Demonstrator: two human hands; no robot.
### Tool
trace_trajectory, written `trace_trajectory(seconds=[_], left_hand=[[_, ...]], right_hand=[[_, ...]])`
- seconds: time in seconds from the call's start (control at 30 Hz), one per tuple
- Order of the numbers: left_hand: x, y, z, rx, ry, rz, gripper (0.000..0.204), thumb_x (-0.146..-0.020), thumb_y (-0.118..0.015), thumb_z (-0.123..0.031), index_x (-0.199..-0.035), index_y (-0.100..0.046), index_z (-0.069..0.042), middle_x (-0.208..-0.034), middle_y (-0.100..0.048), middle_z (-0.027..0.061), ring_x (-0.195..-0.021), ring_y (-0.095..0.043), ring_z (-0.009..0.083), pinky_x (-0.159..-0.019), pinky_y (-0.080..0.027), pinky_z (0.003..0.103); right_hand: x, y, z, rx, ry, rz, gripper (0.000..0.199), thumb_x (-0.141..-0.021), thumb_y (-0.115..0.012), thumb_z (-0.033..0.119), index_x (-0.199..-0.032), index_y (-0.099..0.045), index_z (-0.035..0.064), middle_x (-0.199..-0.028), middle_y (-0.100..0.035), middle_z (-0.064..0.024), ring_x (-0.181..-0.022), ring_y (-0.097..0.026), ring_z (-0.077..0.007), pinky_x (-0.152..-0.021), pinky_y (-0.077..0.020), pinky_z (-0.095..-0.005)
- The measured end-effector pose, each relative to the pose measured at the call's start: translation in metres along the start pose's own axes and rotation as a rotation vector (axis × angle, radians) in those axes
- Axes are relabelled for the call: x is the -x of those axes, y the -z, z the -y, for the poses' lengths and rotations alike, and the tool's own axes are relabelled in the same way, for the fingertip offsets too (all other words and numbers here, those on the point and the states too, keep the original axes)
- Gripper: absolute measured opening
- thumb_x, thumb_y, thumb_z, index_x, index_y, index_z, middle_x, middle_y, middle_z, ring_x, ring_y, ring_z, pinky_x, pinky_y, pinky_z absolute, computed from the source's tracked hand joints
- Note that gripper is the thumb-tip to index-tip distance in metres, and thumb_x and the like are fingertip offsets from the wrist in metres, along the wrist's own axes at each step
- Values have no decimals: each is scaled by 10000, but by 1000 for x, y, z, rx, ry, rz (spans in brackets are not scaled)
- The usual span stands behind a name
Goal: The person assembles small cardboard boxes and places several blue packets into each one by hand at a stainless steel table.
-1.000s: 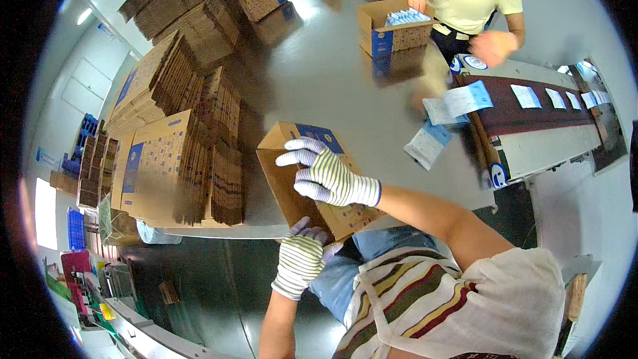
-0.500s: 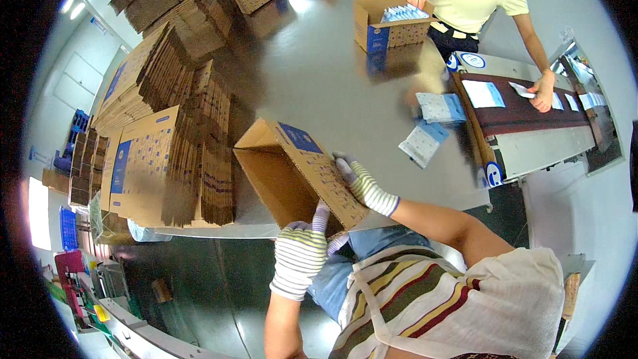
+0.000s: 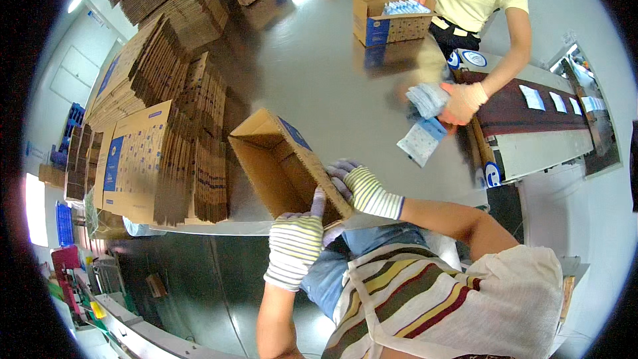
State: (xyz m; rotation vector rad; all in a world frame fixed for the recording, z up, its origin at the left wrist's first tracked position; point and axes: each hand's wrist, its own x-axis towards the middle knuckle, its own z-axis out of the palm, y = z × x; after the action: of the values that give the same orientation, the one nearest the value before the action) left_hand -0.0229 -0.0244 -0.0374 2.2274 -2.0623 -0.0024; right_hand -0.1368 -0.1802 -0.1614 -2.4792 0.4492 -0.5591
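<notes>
Cardboard box [image 3: 279, 163], brown with a blue patch on one side, sits at the near edge of the steel table [image 3: 332, 73], tipped on its side so the open mouth faces the stacks on the left. Inside looks empty. Left hand [image 3: 296, 242], in a striped knit glove, grips the near lower corner from below, thumb up against the edge. Right hand [image 3: 359, 186], same kind of glove, is closed over the near right edge of the box, fingers curled round the board.

Change: a second ago the box was still a flatter folded piece under the right hand, which lay spread on top; half a second ago it was opened up and raised. Now it's squared into a tube shape and held at both near corners, so the box reads as erected but its flaps are not yet closed.

Further left, flat carton stacks [image 3: 153, 153] stand on edge, more piled behind. Far side: second open box [image 3: 389, 16] holds pale blue packets. A co-worker's hand [image 3: 465, 101] holds pale blue packets [image 3: 425, 126] beside a conveyor [image 3: 531, 110] carrying more packets.
</notes>
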Motion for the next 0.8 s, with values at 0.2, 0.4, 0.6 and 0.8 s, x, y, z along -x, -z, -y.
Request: trace_trajectory(seconds=[0.2, 0.4, 0.6, 0.8], left_hand=[[-19, -13, -17, -27, -19, -31, 580, -803, -543, -565, -1006, -646, -32, -537, -591, 94, -485, -582, 257, -517, -456, 366], [-18, -10, -19, 4, -83, -158, 524, -819, -534, -552, -895, -651, -47, -520, -579, 103, -475, -575, 268, -483, -436, 383], [-16, -7, -25, -6, -14, -138, 488, -833, -527, -547, -764, -626, -74, -501, -563, 112, -455, -561, 281, -464, -423, 397], [-11, -3, -22, 37, -2, -113, 437, -808, -578, -493, -756, -629, -62, -531, -587, 117, -499, -593, 274, -507, -455, 384]], right_hand=[[25, 61, -26, 344, 75, 370, 444, -831, -531, 240, -1241, -500, 74, -1247, -515, -159, -1169, -475, -350, -990, -381, -479], [18, 147, -138, 802, 237, 366, 460, -827, -547, 265, -1244, -501, 76, -1229, -530, -143, -1171, -486, -332, -1005, -365, -490], [-20, 173, -98, 1009, -14, 902, 529, -660, -757, 254, -1120, -598, 47, -1110, -624, -158, -1127, -539, -323, -979, -396, -481], [15, 134, -126, 189, -267, 627, 499, -665, -751, 240, -1062, -589, -17, -993, -640, -249, -930, -632, -351, -795, -511, -415]])
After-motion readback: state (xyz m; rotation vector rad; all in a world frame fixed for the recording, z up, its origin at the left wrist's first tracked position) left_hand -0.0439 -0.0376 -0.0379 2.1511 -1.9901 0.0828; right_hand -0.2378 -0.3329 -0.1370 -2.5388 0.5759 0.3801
